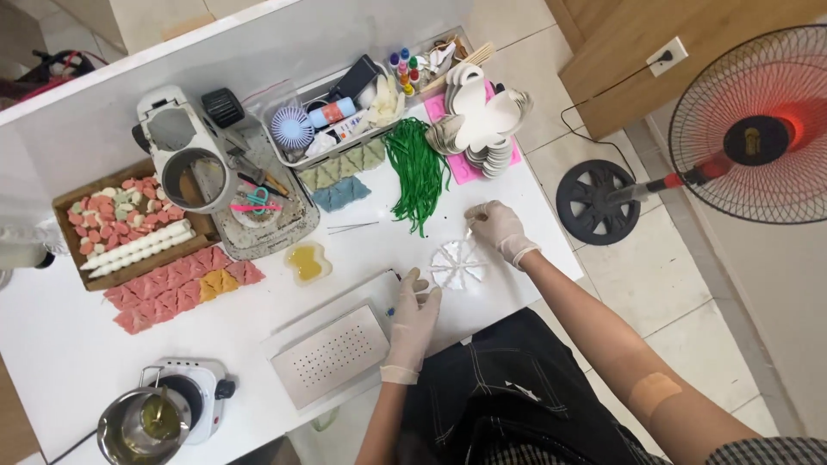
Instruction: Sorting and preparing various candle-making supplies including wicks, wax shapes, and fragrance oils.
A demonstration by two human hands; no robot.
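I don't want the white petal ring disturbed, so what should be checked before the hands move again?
1. Left hand clear of white petal ring: ok, beside it.
2. Right hand at the ring's upper edge: ok.
3. What the right fingertips pinch: cannot tell.
4. Gloves on both hands: ok.
5. Green strands apart from the ring: ok.
6. Yellow liquid dish upright, away from the hands: ok.
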